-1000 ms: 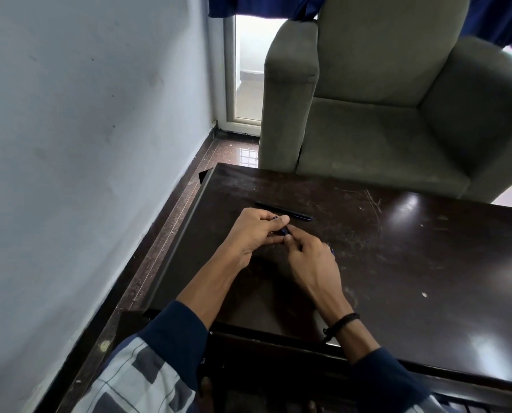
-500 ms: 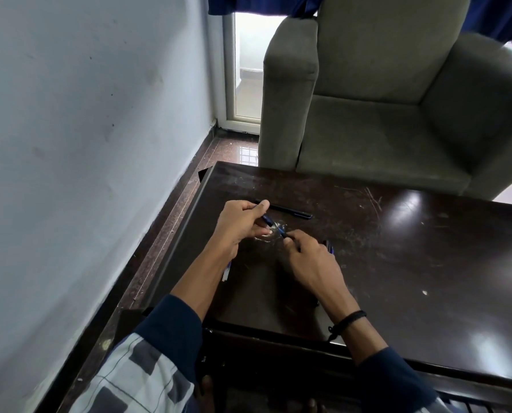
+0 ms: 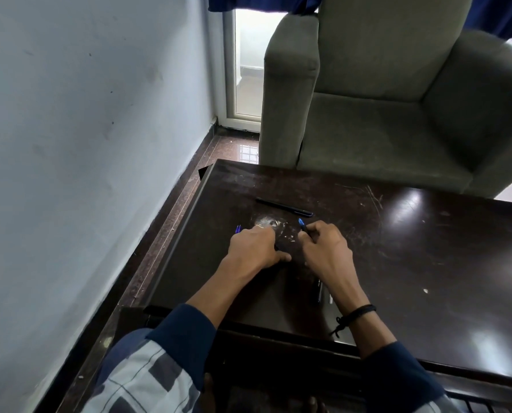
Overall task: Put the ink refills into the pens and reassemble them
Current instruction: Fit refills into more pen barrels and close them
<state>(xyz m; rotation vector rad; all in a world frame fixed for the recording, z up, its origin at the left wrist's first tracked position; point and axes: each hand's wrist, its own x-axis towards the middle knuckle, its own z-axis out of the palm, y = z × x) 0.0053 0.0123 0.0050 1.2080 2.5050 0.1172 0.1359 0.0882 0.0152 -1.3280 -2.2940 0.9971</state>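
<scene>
My left hand (image 3: 256, 247) is curled low over the dark table (image 3: 412, 263), and a blue pen part (image 3: 238, 228) pokes out past its knuckles. My right hand (image 3: 326, 245) is closed on another pen part whose blue tip (image 3: 301, 222) sticks up beyond the fingers. The two hands are apart, with a scuffed whitish patch of tabletop between them. A black pen (image 3: 284, 206) lies flat just beyond both hands. More dark pen parts (image 3: 320, 289) rest on the table under my right forearm, partly hidden.
A grey-green armchair (image 3: 397, 93) stands right behind the table. A pale wall (image 3: 84, 129) runs close along the left, with a strip of brown floor beside the table's left edge. A glass door is at the back.
My hands were together on one blue pen; they have pulled apart sideways, each now holding a separate blue piece. The black pen has not moved.
</scene>
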